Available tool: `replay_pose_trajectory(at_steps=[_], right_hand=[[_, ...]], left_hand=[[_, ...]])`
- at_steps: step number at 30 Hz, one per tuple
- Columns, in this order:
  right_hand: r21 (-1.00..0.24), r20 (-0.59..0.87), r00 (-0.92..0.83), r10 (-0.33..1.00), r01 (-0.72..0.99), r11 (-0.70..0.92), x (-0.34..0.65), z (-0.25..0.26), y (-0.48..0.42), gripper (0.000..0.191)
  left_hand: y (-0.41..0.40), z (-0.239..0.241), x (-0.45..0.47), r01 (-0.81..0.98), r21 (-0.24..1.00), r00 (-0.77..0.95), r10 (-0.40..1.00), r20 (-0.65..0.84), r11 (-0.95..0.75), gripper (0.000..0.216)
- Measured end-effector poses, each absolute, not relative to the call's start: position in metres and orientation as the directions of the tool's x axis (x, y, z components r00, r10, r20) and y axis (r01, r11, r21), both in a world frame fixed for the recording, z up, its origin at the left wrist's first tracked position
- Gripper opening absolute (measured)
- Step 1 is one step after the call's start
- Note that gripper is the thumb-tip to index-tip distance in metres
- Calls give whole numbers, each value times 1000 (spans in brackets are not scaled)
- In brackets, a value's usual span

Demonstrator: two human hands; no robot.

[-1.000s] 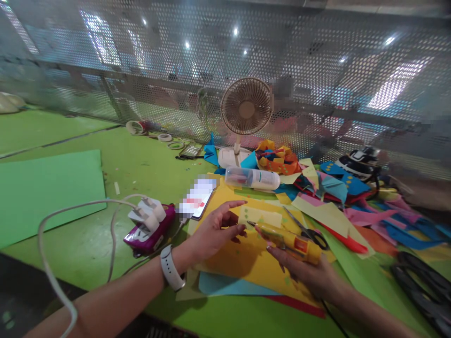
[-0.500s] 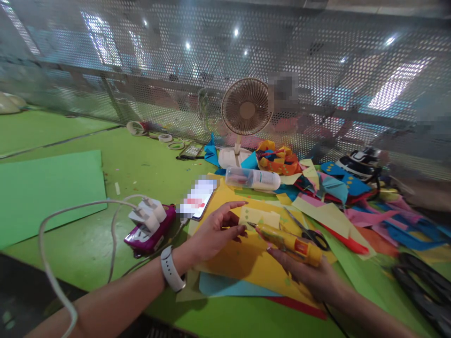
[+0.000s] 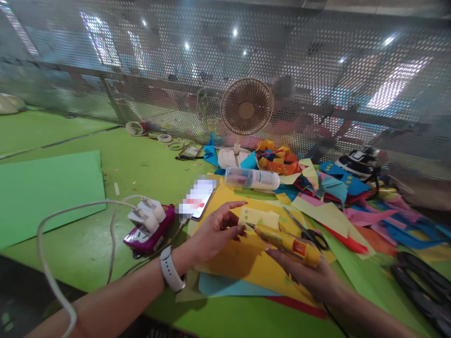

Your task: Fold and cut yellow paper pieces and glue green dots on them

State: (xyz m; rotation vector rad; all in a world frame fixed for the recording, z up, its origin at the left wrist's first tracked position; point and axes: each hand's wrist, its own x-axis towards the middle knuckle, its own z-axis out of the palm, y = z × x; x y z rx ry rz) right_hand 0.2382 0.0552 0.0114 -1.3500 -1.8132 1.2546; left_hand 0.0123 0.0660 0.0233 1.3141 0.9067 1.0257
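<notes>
Lower centre: right hand [image 3: 310, 277] closed round glue gun [image 3: 282, 240]; left hand [image 3: 218, 231] pinches paper strip [image 3: 262, 218], likely light, flimsy; edge hold advised.

Yellow tool [image 3: 282, 240] and right hand [image 3: 310, 277]: displaced marginally toward 7 o'clock. Pale paper strip [image 3: 259, 217]: 3 o'clock end displaced slightly toward 9 o'clock.

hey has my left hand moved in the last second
No, your left hand shows no visible shift in any direction against the fan.
</notes>
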Motion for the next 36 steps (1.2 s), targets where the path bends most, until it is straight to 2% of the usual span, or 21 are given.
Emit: replay_pose_trajectory(at_steps=[9, 20, 29, 36], right_hand=[[-910, -59, -359, 931, 403, 98, 238, 13, 55, 38], [-880, -89, -333, 939, 468, 83, 238, 17, 53, 33], [-889, -67, -329, 942, 449, 94, 237, 15, 53, 34], [-873, -84, -319, 944, 480, 84, 238, 16, 53, 35]], left_hand=[[66, 25, 13, -64, 998, 307, 951, 40, -21, 51], [67, 22, 12, -67, 997, 307, 951, 44, -24, 52], [66, 26, 12, -115, 993, 300, 954, 17, 18, 53], [67, 23, 12, -93, 995, 290, 956, 49, -23, 51]])
